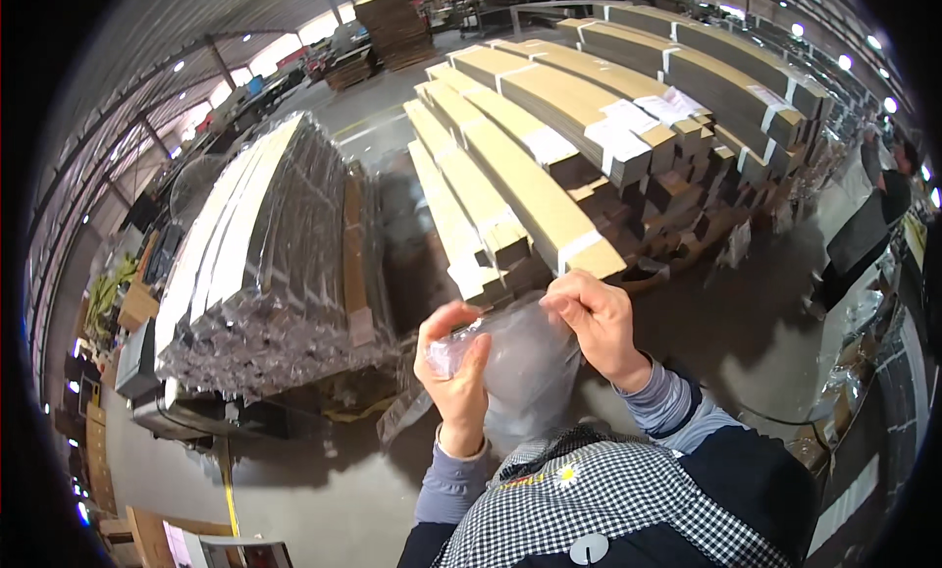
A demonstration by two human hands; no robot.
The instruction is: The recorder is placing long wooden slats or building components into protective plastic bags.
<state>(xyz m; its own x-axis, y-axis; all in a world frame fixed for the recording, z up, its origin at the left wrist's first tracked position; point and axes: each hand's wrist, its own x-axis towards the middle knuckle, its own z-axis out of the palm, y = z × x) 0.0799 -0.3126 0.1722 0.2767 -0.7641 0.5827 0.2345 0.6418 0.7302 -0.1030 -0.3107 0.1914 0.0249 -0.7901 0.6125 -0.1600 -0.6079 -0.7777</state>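
A clear plastic bag [530, 372] hangs between my two hands in front of my checked apron. My left hand [453, 367] is curled around a gathered part of the film, thumb and fingers bent toward each other. At the bag's upper right edge, my right hand [596, 323] pinches the plastic between thumb and fingers. Just beyond my hands lie long tan cardboard-wrapped bundles [530, 185] with white straps and paper sheets on their ends. The nearest strapped bundle [589, 244] ends close behind my right hand.
To the left, a stack of long pieces wrapped in clear film [265, 264] rests on a low support. More strapped bundles [697, 68] are piled at the far right. Another person [883, 171] stands at the right edge. A dark cable [775, 416] curves near my right elbow.
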